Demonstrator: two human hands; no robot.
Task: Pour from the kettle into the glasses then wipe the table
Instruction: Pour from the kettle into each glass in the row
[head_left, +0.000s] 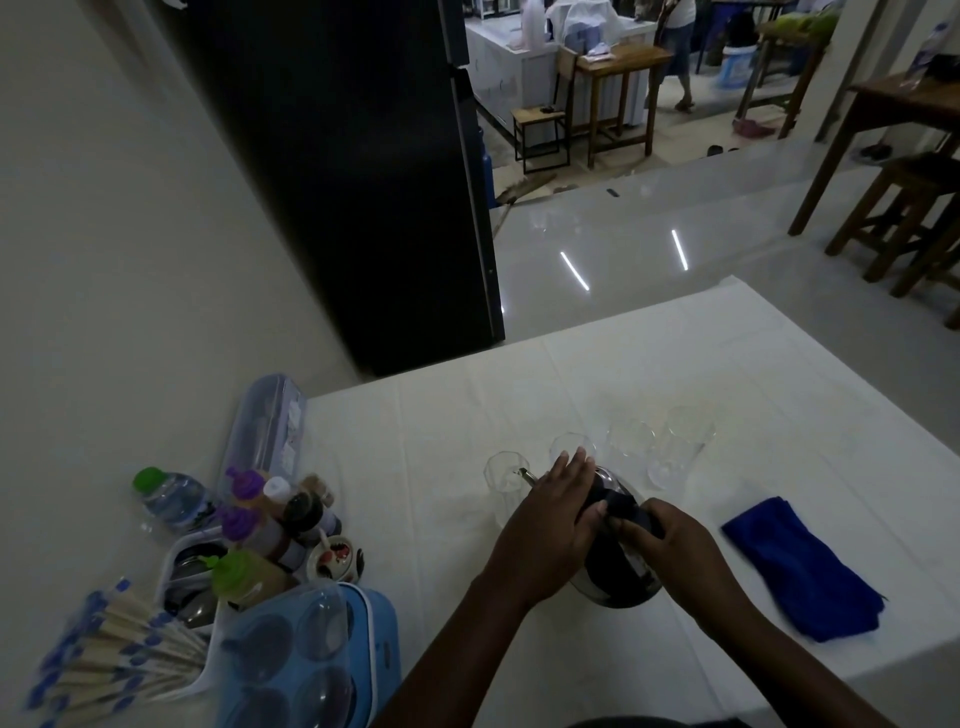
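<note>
Now the right hand (670, 540) grips the handle of the kettle (618, 577), left hand (550, 519) flat on its lid, glasses (631, 439) just beyond on the worktop (779, 374).

Head view looks forward and down, close over the table (675, 364).

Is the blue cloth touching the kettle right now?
Apart. The head view shows bare white tablecloth between the blue cloth and the kettle; the right hand grips the kettle's handle.
</note>
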